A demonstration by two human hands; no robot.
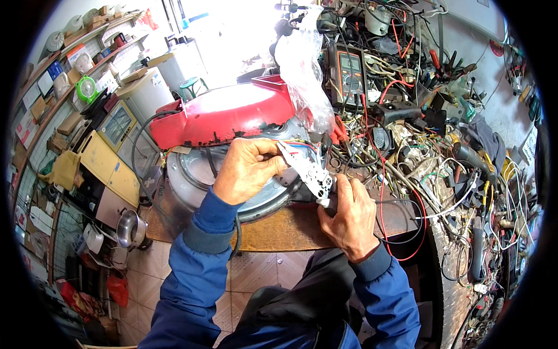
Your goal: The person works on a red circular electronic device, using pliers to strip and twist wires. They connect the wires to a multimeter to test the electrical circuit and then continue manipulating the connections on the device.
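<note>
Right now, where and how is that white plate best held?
Probably pinch the white plate by its upper-left end, coming from the left, as the left hand does. It looks flat and slants down rightward; the right hand crowds its lower end, which bears dark round spots.

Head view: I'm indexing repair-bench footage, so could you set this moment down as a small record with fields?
Left hand: pinching the upper end of a white part
Right hand: at the part's lower end; exact grip unclear
Beyond the hands: red housing, at the far side of a round metal base
Surface: wooden bench
Right of housing: clear bag, then a meter with a screen
Far right: tangled wires, among tools
Left side: shelves; steel pot lower down
</note>
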